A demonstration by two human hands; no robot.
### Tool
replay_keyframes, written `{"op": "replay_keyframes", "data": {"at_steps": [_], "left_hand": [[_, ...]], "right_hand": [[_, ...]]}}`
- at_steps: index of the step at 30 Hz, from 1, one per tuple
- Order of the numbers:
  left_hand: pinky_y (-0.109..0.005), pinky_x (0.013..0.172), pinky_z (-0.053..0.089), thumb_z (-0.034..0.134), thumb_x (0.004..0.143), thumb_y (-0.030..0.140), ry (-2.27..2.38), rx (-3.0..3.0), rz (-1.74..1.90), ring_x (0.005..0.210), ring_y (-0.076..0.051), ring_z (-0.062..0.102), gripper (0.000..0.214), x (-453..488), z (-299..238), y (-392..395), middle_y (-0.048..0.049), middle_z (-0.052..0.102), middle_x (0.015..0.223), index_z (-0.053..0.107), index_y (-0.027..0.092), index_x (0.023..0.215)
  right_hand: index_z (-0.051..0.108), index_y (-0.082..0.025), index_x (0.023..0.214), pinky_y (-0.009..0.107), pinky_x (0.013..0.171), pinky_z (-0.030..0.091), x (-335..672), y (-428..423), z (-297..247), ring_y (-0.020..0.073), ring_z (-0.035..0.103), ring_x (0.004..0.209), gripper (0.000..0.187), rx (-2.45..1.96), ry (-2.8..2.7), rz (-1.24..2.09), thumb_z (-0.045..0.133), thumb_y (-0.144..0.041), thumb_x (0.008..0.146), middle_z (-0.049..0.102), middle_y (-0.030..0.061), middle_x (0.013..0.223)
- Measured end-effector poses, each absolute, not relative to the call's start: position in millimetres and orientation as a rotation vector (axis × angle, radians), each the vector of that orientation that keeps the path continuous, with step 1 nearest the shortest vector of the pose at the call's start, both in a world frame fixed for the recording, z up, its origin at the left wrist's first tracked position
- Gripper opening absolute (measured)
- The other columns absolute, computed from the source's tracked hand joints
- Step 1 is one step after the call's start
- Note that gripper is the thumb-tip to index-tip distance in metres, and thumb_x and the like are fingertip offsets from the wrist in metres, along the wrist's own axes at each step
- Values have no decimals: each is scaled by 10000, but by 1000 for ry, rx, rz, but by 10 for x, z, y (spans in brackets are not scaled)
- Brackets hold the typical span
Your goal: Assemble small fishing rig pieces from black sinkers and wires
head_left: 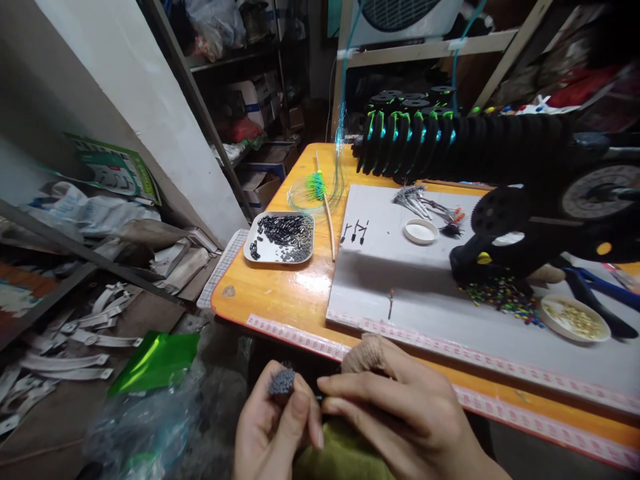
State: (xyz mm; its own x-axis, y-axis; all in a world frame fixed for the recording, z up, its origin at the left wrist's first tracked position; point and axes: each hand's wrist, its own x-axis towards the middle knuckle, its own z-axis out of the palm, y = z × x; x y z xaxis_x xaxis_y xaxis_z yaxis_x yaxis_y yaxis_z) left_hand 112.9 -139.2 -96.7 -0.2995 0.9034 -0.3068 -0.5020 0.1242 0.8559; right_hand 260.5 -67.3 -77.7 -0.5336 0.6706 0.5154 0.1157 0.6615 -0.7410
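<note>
Two hands meet low in the view, near 6 o'clock, below the orange worktop (280,293) edge. The left hand (273,427) has its grip clenched around a small grey bundle (283,381) of thin, stiff-looking pieces, only the top poking out above thumb and forefinger. It looks light and loose, best pinched round its middle so nothing slips free. The right hand (400,407), at 5 o'clock, reaches fingertips toward it; whether they grip anything I cannot tell.
</note>
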Motion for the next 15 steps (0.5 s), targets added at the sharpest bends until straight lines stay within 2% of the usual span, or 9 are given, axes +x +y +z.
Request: {"op": "replay_keyframes", "data": {"at_steps": [4, 7, 8, 10, 11, 13, 15], "left_hand": [[-168, 579, 428, 855, 725, 403, 1213, 434, 1562, 581, -86, 530, 300, 1211, -938, -1352, 37, 594, 636, 646, 195, 674], [-169, 763, 502, 846, 741, 368, 1164, 368, 1784, 843, -116, 616, 216, 1241, -958, -1328, 27, 680, 912, 683, 231, 701], [-184, 820, 512, 841, 748, 369, 1090, 325, 1821, 924, -129, 628, 190, 1236, -967, -1322, 32, 696, 945, 694, 253, 715], [-232, 869, 536, 833, 754, 379, 860, 270, 1783, 961, -150, 648, 177, 1213, -967, -1309, 33, 702, 802, 701, 278, 695], [-255, 878, 547, 830, 758, 377, 741, 253, 1760, 915, -153, 655, 172, 1203, -952, -1300, 39, 649, 658, 703, 285, 688], [-247, 838, 563, 837, 756, 346, 575, 208, 1776, 711, -130, 611, 182, 1204, -892, -1276, 73, 409, 439, 693, 284, 664], [-215, 788, 566, 835, 769, 278, 507, 139, 1887, 502, -96, 440, 183, 1244, -815, -1249, 99, 199, 419, 677, 277, 678]], "right_hand": [[764, -149, 985, 230, 618, 526, 2545, -683, -783, 144, 620, 713, 177, -596, -1990, 911, 665, -51, 875, 652, 51, 760], [747, -143, 904, 233, 637, 522, 2485, -733, -780, 141, 622, 722, 157, -654, -1951, 927, 650, -31, 850, 640, 55, 782], [734, -141, 890, 233, 654, 524, 2469, -748, -773, 142, 626, 739, 159, -661, -1933, 932, 635, -25, 846, 635, 58, 799], [703, -142, 875, 235, 699, 531, 2450, -766, -748, 145, 629, 784, 167, -679, -1898, 945, 601, -14, 841, 631, 63, 840], [688, -144, 871, 236, 714, 532, 2445, -768, -732, 145, 625, 798, 167, -680, -1880, 944, 587, -15, 840, 626, 63, 852], [669, -148, 878, 239, 723, 530, 2440, -762, -700, 145, 613, 799, 167, -675, -1861, 932, 570, -18, 843, 616, 57, 850], [663, -153, 901, 241, 715, 526, 2429, -755, -679, 144, 605, 788, 168, -663, -1868, 929, 564, -26, 855, 603, 48, 839]]}}
